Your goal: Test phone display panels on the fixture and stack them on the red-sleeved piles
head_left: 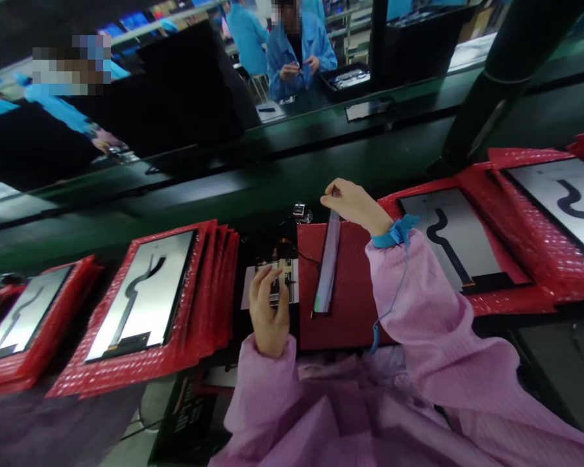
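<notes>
My right hand (353, 204), with a blue wrist strap (392, 235) at its cuff, pinches the far end of a display panel (328, 266). The panel shows as a narrow pale strip with a dark edge, steeply tilted over a dark red mat (355, 305). Left of the mat, my left hand (270, 311) is raised with its fingers curled and apart, holding nothing. Behind and beside those fingers is a small circuit board on a white fixture (292, 279), partly hidden by the hand. A thin dark cable runs from there towards the panel.
To the left, a display panel (150, 285) with a black ribbon cable lies on stacked red bubble bags (219, 285). More panels on red bags (467, 253) lie to the right. A small metal object (299, 211) sits beyond the mat. A co-worker (296, 52) sits across the line.
</notes>
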Demonstrator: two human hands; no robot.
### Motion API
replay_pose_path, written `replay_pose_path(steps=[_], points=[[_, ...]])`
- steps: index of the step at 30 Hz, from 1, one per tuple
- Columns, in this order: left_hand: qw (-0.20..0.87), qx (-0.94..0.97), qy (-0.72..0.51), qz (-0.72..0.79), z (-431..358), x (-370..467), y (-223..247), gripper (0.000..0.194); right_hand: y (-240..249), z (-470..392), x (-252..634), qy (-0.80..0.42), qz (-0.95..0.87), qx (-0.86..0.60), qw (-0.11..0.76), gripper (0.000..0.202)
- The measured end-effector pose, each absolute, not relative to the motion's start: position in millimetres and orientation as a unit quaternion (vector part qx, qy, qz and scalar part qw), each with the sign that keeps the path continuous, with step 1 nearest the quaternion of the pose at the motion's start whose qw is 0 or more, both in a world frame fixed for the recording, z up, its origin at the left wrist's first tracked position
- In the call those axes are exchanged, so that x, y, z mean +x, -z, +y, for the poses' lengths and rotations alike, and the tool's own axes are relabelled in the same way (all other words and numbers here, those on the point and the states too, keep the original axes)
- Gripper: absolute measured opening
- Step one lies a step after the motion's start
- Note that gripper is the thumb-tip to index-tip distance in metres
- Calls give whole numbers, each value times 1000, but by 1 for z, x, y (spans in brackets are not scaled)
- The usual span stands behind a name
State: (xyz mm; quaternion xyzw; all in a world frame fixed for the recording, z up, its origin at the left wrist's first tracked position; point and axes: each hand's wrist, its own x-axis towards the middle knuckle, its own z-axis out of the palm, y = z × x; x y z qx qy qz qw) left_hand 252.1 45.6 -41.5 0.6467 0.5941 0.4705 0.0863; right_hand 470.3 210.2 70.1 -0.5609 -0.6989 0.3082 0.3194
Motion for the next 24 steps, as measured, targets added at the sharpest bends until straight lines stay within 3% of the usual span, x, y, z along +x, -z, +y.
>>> replay_pose_path(steps=[3, 7, 16, 24], points=[[-36, 687, -341, 641, 31, 224, 71, 31, -69, 211, 470, -303, -700, -571, 303, 14], [-53, 734, -257, 627, 25, 217, 91, 38, -67, 212, 470, -293, -710, -568, 296, 25], [-62, 742, -227, 627, 28, 222, 91, 43, -71, 208, 472, -289, -711, -573, 288, 28], [-4, 722, -247, 646, 29, 227, 90, 45, -67, 211, 473, -251, -742, -558, 275, 37]])
